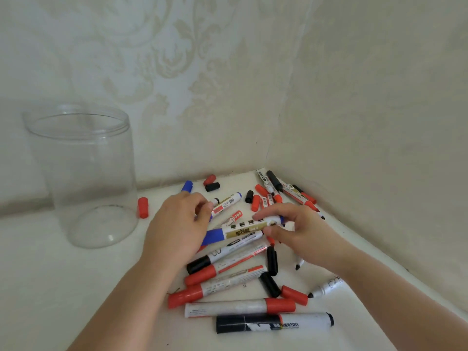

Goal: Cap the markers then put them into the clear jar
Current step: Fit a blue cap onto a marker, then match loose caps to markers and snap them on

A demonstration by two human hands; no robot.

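Nearest of all, a black marker (274,323) lies at the front of a heap of markers (228,274) and loose caps (212,186) on the white table (50,287). Over the heap, the right hand (296,231) pinches a blue marker (243,229) between thumb and fingers, while the left hand (177,224) curls round its blue-capped end, fingertips near another marker (226,202). Well to the left stands the clear jar (83,173), upright, with a red cap (143,207) just beside it.

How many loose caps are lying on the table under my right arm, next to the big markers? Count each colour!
Black caps: 2
Red caps: 1
Total: 3
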